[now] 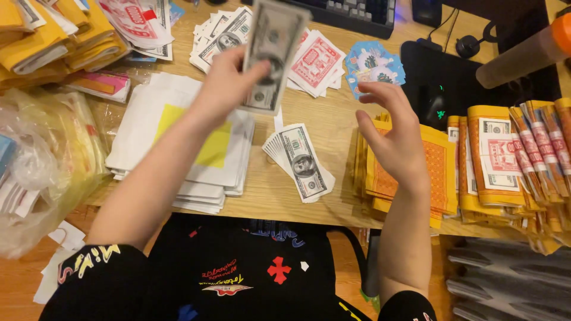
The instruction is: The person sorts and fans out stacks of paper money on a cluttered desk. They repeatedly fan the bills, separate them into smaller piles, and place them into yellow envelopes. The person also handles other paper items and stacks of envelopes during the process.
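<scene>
My left hand [229,80] holds a thin bunch of grey-green paper banknotes [270,53] upright above the wooden table [321,119]. My right hand [395,134] hovers open, fingers spread, over a stack of orange-and-yellow patterned paper sheets [440,172]. Between my hands a fanned pile of similar banknotes [300,160] lies on the table. Under my left forearm sits a stack of white paper sheets with a yellow square [196,142] on top.
More banknotes [217,35], red-and-white printed slips [315,62] and blue cards [375,65] lie at the back. Yellow paper bundles [47,41] are far left, a plastic bag [41,160] at left. Wrapped bundles [517,160] fill the right; a keyboard [351,12] and black mouse pad [446,83] lie behind.
</scene>
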